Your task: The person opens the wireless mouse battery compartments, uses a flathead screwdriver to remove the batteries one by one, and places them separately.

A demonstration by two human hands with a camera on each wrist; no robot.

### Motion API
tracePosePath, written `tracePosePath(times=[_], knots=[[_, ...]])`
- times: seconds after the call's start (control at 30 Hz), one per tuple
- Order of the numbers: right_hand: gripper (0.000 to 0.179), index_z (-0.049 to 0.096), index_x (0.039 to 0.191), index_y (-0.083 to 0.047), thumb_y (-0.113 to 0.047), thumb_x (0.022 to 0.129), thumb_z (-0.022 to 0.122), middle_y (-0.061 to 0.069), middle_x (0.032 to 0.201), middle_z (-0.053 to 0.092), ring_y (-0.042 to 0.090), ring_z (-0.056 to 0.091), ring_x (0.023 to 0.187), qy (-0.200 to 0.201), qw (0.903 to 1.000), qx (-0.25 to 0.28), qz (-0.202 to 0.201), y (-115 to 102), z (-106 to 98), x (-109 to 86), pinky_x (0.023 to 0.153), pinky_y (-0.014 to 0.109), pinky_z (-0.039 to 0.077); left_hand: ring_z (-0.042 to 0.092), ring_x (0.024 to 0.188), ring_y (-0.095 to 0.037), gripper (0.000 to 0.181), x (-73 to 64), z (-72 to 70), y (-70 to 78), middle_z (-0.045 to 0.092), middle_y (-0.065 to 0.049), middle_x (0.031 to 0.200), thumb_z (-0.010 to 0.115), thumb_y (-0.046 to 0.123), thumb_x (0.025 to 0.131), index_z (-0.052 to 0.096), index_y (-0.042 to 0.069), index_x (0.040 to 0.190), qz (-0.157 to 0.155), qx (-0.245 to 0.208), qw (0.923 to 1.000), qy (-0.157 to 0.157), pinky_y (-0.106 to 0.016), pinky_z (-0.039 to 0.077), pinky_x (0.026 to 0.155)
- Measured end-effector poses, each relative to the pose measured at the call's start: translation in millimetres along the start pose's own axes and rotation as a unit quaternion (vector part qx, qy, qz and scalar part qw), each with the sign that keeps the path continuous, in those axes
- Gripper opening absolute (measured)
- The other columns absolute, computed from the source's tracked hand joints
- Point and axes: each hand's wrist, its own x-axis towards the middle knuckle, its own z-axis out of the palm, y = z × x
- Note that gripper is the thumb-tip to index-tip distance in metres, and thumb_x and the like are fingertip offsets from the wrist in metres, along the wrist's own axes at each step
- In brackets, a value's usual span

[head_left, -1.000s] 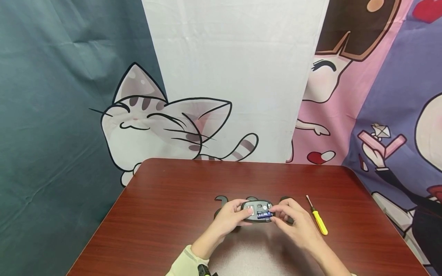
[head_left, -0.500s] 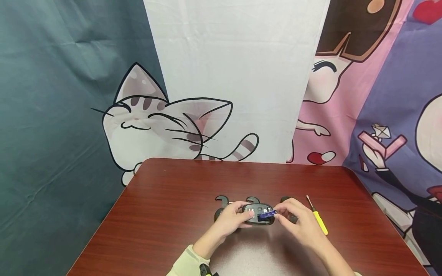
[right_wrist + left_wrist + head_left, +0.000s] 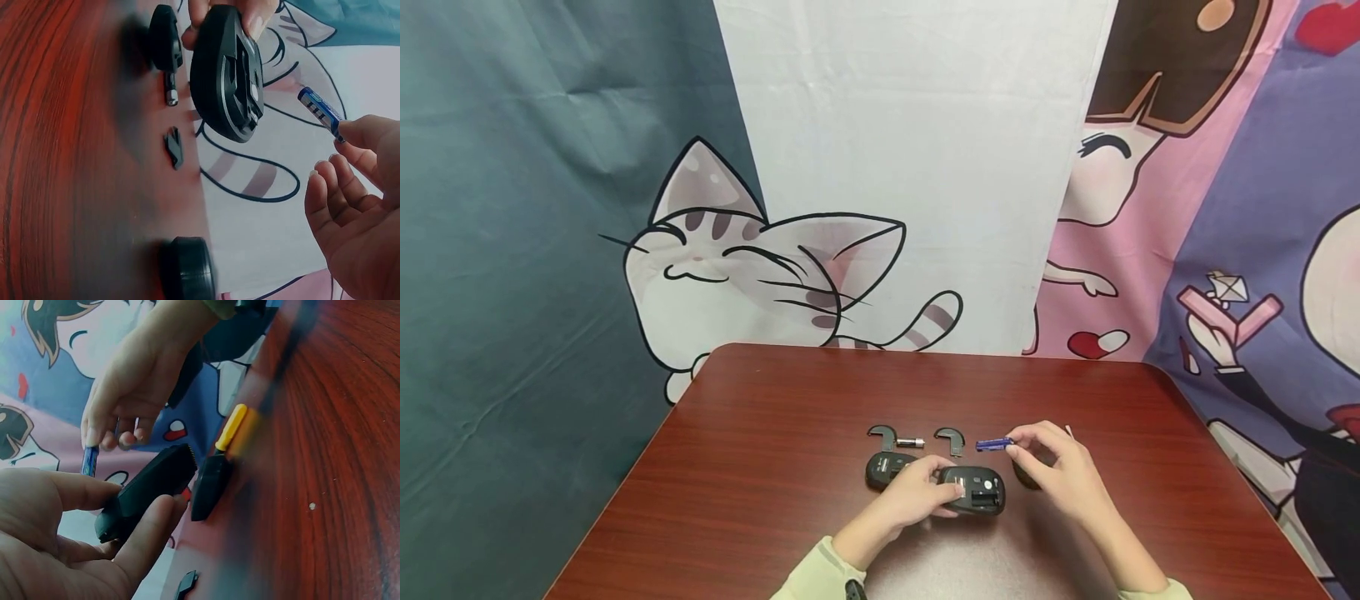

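My left hand (image 3: 917, 493) grips a black computer mouse (image 3: 992, 478) above the table, thumb on its upturned underside. The battery slot faces up with its cover off, and the slot shows dark inside. Up and to the right, my right hand (image 3: 1062, 468) pinches a blue AA battery (image 3: 994, 445) by one end between thumb and fingertips. The battery is apart from the mouse, as the right wrist view also shows, where its printed blue-and-white wrapper (image 3: 320, 111) points away from the palm.
Behind the left hand lies a second black mouse (image 3: 882, 471). Two curved black covers (image 3: 883, 435) and a silvery battery (image 3: 911, 442) lie farther back. Another dark rounded object (image 3: 1024, 475) sits partly behind the right hand, near a yellow-handled screwdriver (image 3: 232, 426).
The blue battery has come out of the mouse's slot in my right hand and moved up and away. My left hand has brought the mouse slightly lower and nearer.
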Motion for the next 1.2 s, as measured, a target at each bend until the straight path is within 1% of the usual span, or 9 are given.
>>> tracePosePath(times=[0.07,0.17,0.27,0.37,0.43,0.53,0.63,0.9,1.2], knots=[[0.023,0.072,0.098,-0.025,-0.008,0.086,0.08,-0.013,0.086,0.062,0.004,0.059,0.079,0.001,0.9999,-0.01,0.005,4.1,1.7,2.0,0.077,0.023,0.049,0.075,0.075,-0.03,0.032,1.0,2.3,-2.1,0.068,-0.01,0.087,0.071,0.005,0.088,0.062,-0.004,0.118,-0.001,0.009,1.0,0.0,-0.018,0.043,0.037],[0.019,0.072,0.098,-0.026,-0.012,0.088,0.08,-0.014,0.086,0.063,0.005,0.059,0.082,-0.001,0.9997,-0.018,0.016,10.8,5.5,4.7,0.079,0.022,0.048,0.075,0.073,-0.027,0.034,3.0,4.3,-5.4,0.068,-0.009,0.087,0.071,0.005,0.088,0.061,-0.004,0.119,-0.003,0.019,0.9998,-0.003,-0.018,0.044,0.038],[0.015,0.073,0.099,-0.023,-0.014,0.088,0.079,-0.011,0.088,0.063,0.006,0.058,0.083,-0.008,0.9995,-0.013,0.027,18.0,9.9,7.2,0.075,0.02,0.053,0.075,0.073,-0.025,0.035,4.3,4.8,-7.6,0.067,-0.007,0.087,0.071,0.007,0.089,0.06,-0.003,0.121,-0.007,0.031,0.9995,-0.003,-0.019,0.043,0.038],[0.014,0.073,0.098,-0.021,-0.014,0.088,0.079,-0.009,0.087,0.063,0.007,0.058,0.083,-0.011,0.9992,-0.009,0.039,24.9,14.9,10.3,0.074,0.023,0.054,0.075,0.074,-0.025,0.035,5.7,5.3,-8.5,0.067,-0.008,0.089,0.071,0.008,0.09,0.06,-0.003,0.122,-0.012,0.038,0.9992,0.0,-0.022,0.047,0.041],[0.012,0.074,0.098,-0.021,-0.016,0.089,0.079,-0.009,0.086,0.062,0.009,0.058,0.084,-0.014,0.9985,-0.02,0.048,29.6,18.6,12.8,0.075,0.027,0.053,0.075,0.075,-0.025,0.035,6.6,5.5,-8.4,0.067,-0.008,0.091,0.071,0.009,0.091,0.06,-0.003,0.122,-0.016,0.042,0.999,0.005,-0.026,0.051,0.044],[0.011,0.073,0.098,-0.02,-0.018,0.089,0.079,-0.008,0.086,0.061,0.012,0.058,0.085,-0.026,0.9972,-0.031,0.062,36.0,24.0,16.2,0.075,0.031,0.052,0.075,0.076,-0.025,0.034,8.0,5.7,-8.3,0.067,-0.009,0.093,0.07,0.008,0.092,0.059,-0.003,0.122,-0.022,0.041,0.9989,0.011,-0.033,0.058,0.051],[0.01,0.073,0.097,-0.019,-0.017,0.089,0.078,-0.006,0.085,0.061,0.015,0.057,0.084,-0.041,0.996,-0.04,0.069,42.2,29.7,18.6,0.075,0.031,0.051,0.075,0.076,-0.025,0.032,9.0,6.3,-8.6,0.067,-0.01,0.094,0.07,0.008,0.093,0.06,-0.003,0.122,-0.025,0.042,0.9987,0.015,-0.037,0.061,0.057],[0.009,0.073,0.093,-0.017,-0.014,0.087,0.079,-0.003,0.085,0.061,0.014,0.055,0.078,-0.06,0.9926,-0.063,0.085,50.5,43.3,25.0,0.067,0.029,0.046,0.073,0.078,-0.023,0.032,12.1,7.8,-11.9,0.065,-0.013,0.098,0.069,0.001,0.092,0.058,-0.007,0.121,-0.024,0.025,0.999,0.027,-0.03,0.063,0.067],[0.007,0.074,0.093,-0.014,-0.013,0.087,0.078,0.0,0.086,0.061,0.017,0.057,0.08,-0.092,0.9852,-0.104,0.1,44.7,50.8,29.8,0.07,0.034,0.05,0.072,0.08,-0.022,0.031,15.0,7.5,-14.8,0.064,-0.014,0.099,0.068,0.0,0.093,0.058,-0.008,0.121,-0.022,0.032,0.9987,0.033,-0.031,0.063,0.068]])
